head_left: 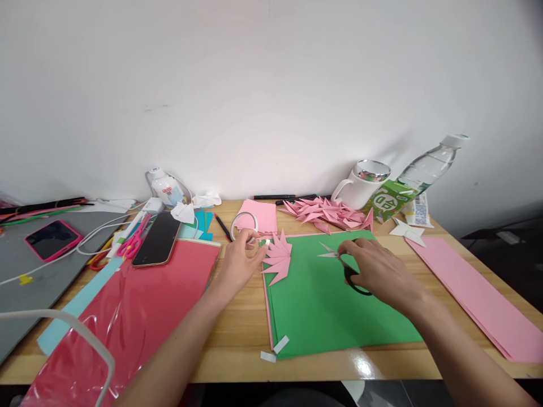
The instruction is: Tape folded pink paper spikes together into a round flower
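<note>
My left hand (242, 260) is closed on a white roll of tape (233, 227), its fingers covering the lower edge of the ring. A short white piece (267, 242) shows by the thumb; whether it joins the roll I cannot tell. Right beside the fingers lies a fan of folded pink paper (280, 261), on the left edge of a green paper stack (322, 316). Over that green stack my right hand (375, 268) grips black-handled scissors (354, 281), blades parted and pointing left. Two small white strips (281, 344) lie at the stack's near left corner.
Behind the green stack are a heap of folded pink pieces (326, 212), a white mug (360, 189), a green box (389, 200) and a tilted water bottle (432, 164). Pink sheets (475, 294) lie right. Left are a phone (158, 239), red sheets (165, 294) and pink scissors (132, 243).
</note>
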Motion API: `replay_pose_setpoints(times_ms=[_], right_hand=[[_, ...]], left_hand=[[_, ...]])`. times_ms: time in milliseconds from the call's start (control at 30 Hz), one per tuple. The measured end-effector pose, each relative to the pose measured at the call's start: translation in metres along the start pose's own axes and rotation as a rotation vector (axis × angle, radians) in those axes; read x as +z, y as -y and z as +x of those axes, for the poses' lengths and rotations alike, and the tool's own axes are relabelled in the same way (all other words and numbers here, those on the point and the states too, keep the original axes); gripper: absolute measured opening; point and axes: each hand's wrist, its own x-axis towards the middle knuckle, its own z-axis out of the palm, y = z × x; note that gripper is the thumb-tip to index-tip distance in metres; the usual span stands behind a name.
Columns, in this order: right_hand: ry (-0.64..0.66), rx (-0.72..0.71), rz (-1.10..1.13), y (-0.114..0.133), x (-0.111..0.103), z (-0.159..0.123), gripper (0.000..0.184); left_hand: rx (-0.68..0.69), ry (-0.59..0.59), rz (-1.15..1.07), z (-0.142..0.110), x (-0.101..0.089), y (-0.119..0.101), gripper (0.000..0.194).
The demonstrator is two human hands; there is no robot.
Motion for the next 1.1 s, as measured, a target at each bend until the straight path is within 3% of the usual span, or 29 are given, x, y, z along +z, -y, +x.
replay_pose_setpoints(times_ms=[100,200,300,367,433,567,700,767,900,1033,1100], right_hand=[[0.049,-0.023,-0.154,-0.015,0.009,0.001,0.048],[-0.049,-0.006,-0.099,-0.006,0.008,0.003,0.033],[-0.298,-0.079,0.325,0.024,0.002,0.009,0.016],[-0.353,-0.247,0.705,0.049,0.002,0.016,0.012],[-0.369,-0.306,1.006,0.070,0.006,0.023,0.010],[-0.351,-0.311,1.233,0.090,0.020,0.033,0.023],[-0.381,-0.338,1.272,0.093,0.027,0.035,0.006],[-0.377,-0.340,1.254,0.091,0.027,0.034,0.007],[-0.368,-0.305,1.125,0.085,0.025,0.035,0.012],[-0.342,-0.184,1.054,0.073,0.032,0.044,0.017],[-0.285,-0.075,1.058,0.067,0.040,0.050,0.020]], left_hand=[[-0.032,-0.027,-0.040,0.002,0.000,0.006,0.023],[-0.078,-0.021,-0.286,0.003,-0.001,0.003,0.031],[-0.214,0.116,-0.720,0.004,-0.005,-0.006,0.043],[-0.328,0.238,-0.981,0.006,-0.008,-0.011,0.052],[-0.384,0.297,-1.128,0.006,-0.011,-0.015,0.055],[-0.428,0.371,-1.216,0.006,-0.010,-0.016,0.058],[-0.428,0.439,-1.194,0.003,-0.005,-0.014,0.066],[-0.411,0.456,-1.167,0.002,-0.002,-0.014,0.068],[-0.273,0.360,-1.011,-0.002,0.002,-0.014,0.064],[-0.112,0.131,-0.848,-0.001,0.003,-0.012,0.056],[-0.103,-0.023,-0.760,0.002,0.002,-0.008,0.058]])
